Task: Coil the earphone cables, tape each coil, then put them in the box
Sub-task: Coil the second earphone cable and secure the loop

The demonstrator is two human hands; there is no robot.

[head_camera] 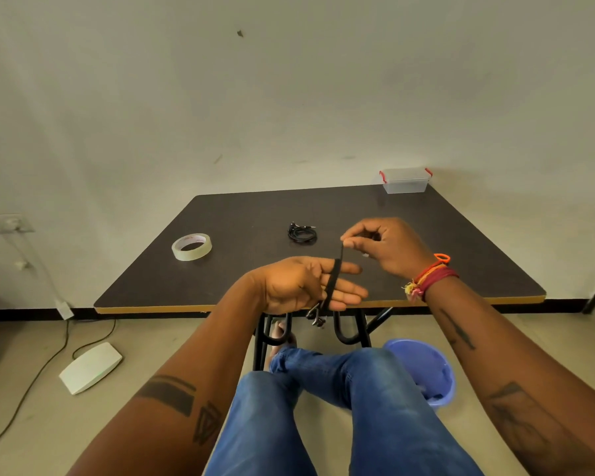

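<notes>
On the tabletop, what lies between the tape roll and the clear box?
In the head view, a coiled black earphone cable lies between the tape roll and the clear box; the remaining table there is bare.

Soft, even, fairly dim light fills the room, without glare. The wall (289,97) darkens toward the upper corners of the frame. The counter (426,242) shows only faint shadows, and the floor under it is dark. Wide-angle distortion bends its edges and stretches the forearms at the bottom. The hands look slightly soft.
</notes>
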